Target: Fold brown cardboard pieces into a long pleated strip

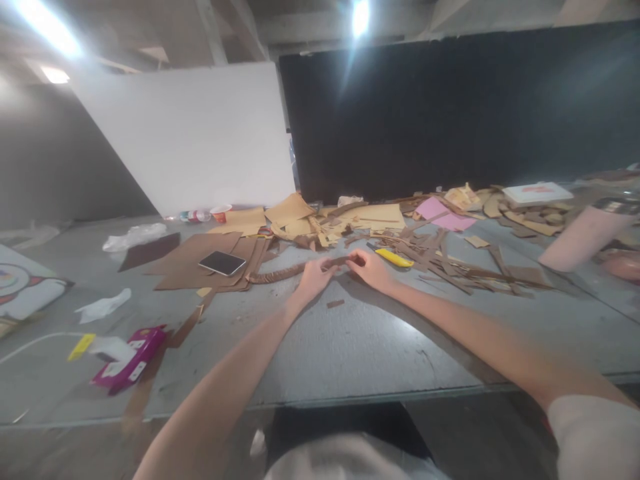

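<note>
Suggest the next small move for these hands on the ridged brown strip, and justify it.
Probably a light press near the right end of the ridged brown strip: the left hand and right hand meet there, fingers bent around it, while the yellow tool lies unheld.

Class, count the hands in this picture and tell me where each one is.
2: the left hand grips the ridged brown strip; the right hand pinches its right-hand end. No others show.
</note>
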A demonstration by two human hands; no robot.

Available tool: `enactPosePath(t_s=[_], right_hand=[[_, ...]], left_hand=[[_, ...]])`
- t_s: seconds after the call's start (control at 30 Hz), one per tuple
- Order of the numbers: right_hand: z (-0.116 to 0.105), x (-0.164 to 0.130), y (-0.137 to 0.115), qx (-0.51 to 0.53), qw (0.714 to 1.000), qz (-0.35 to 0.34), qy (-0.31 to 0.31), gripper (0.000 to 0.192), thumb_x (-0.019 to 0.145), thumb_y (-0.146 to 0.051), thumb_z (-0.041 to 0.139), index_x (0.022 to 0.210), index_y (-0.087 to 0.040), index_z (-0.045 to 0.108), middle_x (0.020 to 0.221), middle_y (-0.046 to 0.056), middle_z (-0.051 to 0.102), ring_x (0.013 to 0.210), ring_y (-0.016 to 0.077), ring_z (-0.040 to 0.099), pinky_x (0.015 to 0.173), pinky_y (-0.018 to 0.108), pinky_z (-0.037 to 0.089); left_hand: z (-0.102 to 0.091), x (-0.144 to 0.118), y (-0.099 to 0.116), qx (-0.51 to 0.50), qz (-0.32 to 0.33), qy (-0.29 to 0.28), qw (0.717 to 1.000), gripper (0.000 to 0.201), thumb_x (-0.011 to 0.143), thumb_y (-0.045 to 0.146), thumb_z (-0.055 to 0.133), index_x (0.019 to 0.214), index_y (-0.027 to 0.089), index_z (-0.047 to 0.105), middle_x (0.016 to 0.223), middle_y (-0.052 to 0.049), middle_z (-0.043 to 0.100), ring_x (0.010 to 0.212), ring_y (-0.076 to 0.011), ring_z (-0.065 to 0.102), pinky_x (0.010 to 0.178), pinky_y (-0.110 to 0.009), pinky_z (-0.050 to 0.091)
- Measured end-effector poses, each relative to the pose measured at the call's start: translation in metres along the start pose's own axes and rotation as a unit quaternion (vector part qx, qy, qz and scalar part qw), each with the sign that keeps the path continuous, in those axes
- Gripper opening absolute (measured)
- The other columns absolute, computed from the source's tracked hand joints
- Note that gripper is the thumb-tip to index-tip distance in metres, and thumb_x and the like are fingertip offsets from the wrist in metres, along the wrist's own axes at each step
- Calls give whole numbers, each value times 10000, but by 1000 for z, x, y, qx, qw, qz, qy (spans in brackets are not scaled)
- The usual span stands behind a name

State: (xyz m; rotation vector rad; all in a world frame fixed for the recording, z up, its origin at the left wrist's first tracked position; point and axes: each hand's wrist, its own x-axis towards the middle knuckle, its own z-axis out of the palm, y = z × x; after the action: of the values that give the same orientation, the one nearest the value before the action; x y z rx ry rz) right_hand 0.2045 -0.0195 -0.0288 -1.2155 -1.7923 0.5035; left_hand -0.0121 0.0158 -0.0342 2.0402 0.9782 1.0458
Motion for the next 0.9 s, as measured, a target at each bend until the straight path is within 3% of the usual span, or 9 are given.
enactPosePath(t_s=[0.13, 0.27, 0.47, 0.63, 0.77, 0.9], right_hand=[[4, 1, 7, -12, 999, -40, -27, 251, 998, -456, 584, 934, -231, 675, 857, 38, 736, 785, 219, 666, 773, 318, 502], [2, 3, 17, -72, 995, -62, -30, 176, 1018, -335, 591, 972, -223, 719, 929, 59, 757, 848, 219, 683, 819, 315, 504], [-13, 9, 38, -177, 962, -189, -87, 271, 1030, -155, 517, 1021, -168, 787, 992, 115, 777, 957, 251, 680, 908, 371, 509], [-13, 12, 40, -195, 949, -224, -106, 309, 1062, -170, 487, 1125, -173, 790, 1037, 112, 800, 955, 253, 677, 930, 402, 520], [-20, 16, 29, -229, 942, -208, -130, 324, 1076, -207, 473, 1293, -168, 711, 1259, 147, 746, 1179, 274, 646, 1041, 431, 499], [-44, 12, 19, -349, 926, -98, -106, 393, 1064, -216, 464, 1428, -149, 596, 1393, 182, 645, 1346, 293, 554, 1116, 437, 448]], left_hand=[[0, -5, 7, 97, 85, 5, 992, 340, 957, 171, 611, 1277, 222, 716, 1272, -101, 749, 1152, -249, 697, 1041, -399, 540], [1, -9, 13, 211, 159, -62, 963, 406, 965, 101, 535, 1340, 191, 663, 1337, -127, 697, 1302, -286, 608, 1166, -452, 450], [5, -11, 20, 366, 179, -138, 903, 346, 1045, 157, 441, 1303, 145, 670, 1307, -143, 693, 1258, -294, 601, 1146, -453, 451], [6, -11, 19, 386, 179, -136, 894, 401, 1046, 166, 421, 1394, 109, 611, 1389, -160, 645, 1308, -287, 571, 1171, -431, 430], [6, -11, 14, 377, 184, -139, 897, 468, 1052, 178, 397, 1483, 77, 548, 1541, -177, 558, 1410, -286, 511, 1211, -421, 392], [6, -9, 11, 386, 171, -162, 892, 464, 1059, 200, 396, 1467, 79, 583, 1504, -168, 611, 1394, -292, 534, 1201, -430, 391]])
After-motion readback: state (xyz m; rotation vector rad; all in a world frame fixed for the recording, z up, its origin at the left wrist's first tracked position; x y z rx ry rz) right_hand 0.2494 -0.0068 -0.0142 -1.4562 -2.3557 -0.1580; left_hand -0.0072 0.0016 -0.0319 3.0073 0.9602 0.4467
